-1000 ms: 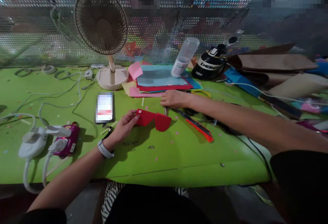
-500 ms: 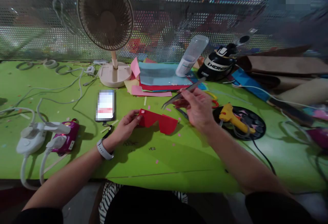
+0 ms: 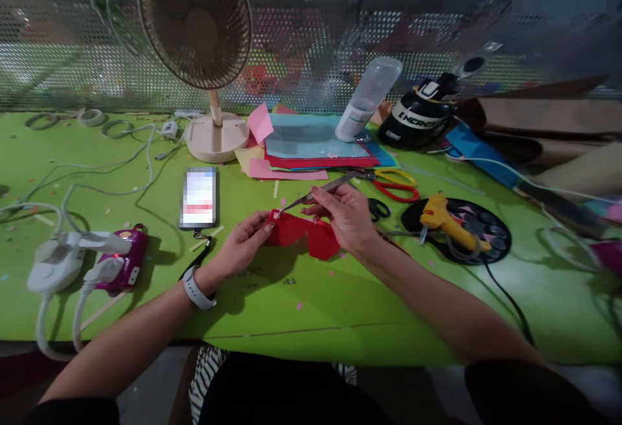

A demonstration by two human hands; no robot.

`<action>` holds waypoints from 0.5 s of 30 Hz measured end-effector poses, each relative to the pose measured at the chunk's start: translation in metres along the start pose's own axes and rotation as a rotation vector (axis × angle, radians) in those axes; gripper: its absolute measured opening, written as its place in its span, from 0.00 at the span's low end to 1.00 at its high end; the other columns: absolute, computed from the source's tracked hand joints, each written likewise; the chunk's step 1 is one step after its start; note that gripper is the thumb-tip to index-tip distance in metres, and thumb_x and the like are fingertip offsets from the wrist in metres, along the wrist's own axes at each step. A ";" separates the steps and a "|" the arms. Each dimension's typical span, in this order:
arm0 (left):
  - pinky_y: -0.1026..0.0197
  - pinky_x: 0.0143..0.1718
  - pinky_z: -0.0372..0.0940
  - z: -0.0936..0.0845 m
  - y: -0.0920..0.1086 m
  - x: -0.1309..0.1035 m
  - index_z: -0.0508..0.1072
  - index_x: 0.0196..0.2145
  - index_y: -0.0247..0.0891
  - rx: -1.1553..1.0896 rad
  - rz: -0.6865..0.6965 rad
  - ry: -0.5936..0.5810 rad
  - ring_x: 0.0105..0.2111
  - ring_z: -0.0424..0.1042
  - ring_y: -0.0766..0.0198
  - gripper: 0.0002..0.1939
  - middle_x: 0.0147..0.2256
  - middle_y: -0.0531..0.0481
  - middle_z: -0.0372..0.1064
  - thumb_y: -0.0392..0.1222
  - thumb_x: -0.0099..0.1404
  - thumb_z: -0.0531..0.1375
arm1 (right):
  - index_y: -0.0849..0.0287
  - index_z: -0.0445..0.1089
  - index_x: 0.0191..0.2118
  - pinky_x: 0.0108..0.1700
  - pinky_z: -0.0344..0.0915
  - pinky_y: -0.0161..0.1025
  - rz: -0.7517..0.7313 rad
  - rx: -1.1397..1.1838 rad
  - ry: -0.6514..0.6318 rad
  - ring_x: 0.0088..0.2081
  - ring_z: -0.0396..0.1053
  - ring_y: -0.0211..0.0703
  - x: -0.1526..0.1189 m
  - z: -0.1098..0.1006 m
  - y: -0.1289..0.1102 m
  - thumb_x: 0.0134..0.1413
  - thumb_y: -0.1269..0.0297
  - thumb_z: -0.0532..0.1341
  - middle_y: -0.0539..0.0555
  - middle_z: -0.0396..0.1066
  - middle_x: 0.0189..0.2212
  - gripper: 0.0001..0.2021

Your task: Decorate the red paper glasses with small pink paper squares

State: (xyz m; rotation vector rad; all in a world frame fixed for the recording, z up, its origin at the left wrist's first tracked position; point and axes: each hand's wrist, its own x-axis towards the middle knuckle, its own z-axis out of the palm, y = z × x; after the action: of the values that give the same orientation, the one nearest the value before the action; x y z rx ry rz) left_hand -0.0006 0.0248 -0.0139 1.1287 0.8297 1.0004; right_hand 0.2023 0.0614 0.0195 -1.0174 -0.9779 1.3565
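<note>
My left hand (image 3: 245, 240) pinches the left end of a cut piece of red paper (image 3: 323, 243), held just above the green table. A small pale square (image 3: 276, 214) lies on the paper's upper left corner, beside my left fingertips. My right hand (image 3: 348, 219) grips a pair of metal tweezers (image 3: 311, 197) that slant down to the left. Their tips meet the paper at or right beside the pale square; whether they grip it is too small to tell. Part of the red paper is covered by my right fingers.
Right of my hands are red-and-yellow scissors (image 3: 397, 185), black-handled scissors (image 3: 378, 209) and a yellow glue gun (image 3: 440, 218) on a black tray. Behind stand a fan (image 3: 217, 140), stacked coloured paper (image 3: 311, 140) and bottles. A phone (image 3: 198, 198) and corded plugs (image 3: 56, 266) lie left.
My right hand has moved left and brought the tweezers down onto the red paper near the pale square. The scissors behind it now show. My left hand keeps its hold.
</note>
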 end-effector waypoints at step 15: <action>0.58 0.48 0.68 0.003 0.002 -0.001 0.75 0.47 0.38 -0.051 -0.005 -0.015 0.42 0.73 0.63 0.14 0.44 0.46 0.75 0.45 0.66 0.62 | 0.59 0.72 0.29 0.20 0.65 0.28 -0.074 0.010 -0.027 0.19 0.73 0.34 -0.002 -0.001 0.000 0.42 0.56 0.73 0.49 0.78 0.25 0.14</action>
State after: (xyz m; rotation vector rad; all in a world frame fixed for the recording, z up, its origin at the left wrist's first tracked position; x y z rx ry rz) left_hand 0.0008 0.0230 -0.0111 1.0884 0.7905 1.0027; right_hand 0.2033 0.0598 0.0193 -0.9484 -1.0179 1.3153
